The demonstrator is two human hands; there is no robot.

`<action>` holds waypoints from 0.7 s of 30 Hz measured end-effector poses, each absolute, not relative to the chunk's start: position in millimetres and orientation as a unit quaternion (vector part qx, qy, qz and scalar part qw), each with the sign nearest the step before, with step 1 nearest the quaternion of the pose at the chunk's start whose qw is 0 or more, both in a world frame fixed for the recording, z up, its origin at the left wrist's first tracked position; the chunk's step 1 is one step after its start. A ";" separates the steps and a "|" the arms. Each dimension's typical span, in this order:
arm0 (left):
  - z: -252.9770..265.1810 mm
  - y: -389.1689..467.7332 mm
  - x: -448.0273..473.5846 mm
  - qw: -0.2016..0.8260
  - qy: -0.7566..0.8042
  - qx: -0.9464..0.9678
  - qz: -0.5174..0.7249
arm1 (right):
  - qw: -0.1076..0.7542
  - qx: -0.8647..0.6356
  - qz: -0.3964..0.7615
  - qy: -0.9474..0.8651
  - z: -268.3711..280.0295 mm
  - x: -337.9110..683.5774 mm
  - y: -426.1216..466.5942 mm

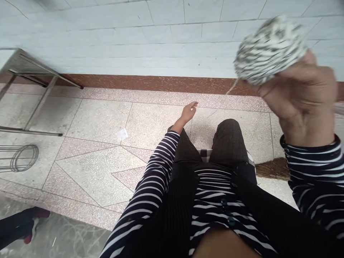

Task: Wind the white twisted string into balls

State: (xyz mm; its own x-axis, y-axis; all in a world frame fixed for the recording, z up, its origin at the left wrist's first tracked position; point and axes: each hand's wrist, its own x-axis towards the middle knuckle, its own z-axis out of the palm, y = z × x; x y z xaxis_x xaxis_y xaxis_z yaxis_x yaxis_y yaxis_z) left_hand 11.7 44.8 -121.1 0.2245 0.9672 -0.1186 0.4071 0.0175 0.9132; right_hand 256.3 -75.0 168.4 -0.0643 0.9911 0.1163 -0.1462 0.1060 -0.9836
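Holding one ball of string [270, 52] up high before the tiled wall [161, 39], the right hand [303, 95] curls under it. One left hand [189, 111], half bent, is past the knees; I cannot tell if it pinches anything. Around are one white scrap [122, 135], one metal table [28, 62], one wire thing [24, 157], another person's two feet [30, 234], and one broom [272, 168], partly covered by the right sleeve [314, 161].

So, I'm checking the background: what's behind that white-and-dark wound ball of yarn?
Around the ball, a pale tiled wall shows, with a reddish-brown baseboard lower down. Whatever the ball and right hand cover can't be seen.
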 end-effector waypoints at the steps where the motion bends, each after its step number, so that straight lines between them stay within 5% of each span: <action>1: -109.1 47.1 21.6 0.474 0.502 0.637 0.342 | 0.542 -0.394 0.547 -0.502 165.8 248.1 -72.1; 10: -2.5 27.3 69.3 0.510 0.372 0.642 0.436 | 0.470 -0.396 0.615 -0.495 127.2 242.4 -31.0; 21: -45.6 13.2 20.6 0.313 0.490 0.766 0.276 | 0.546 -0.413 0.599 -0.416 116.4 268.1 -52.3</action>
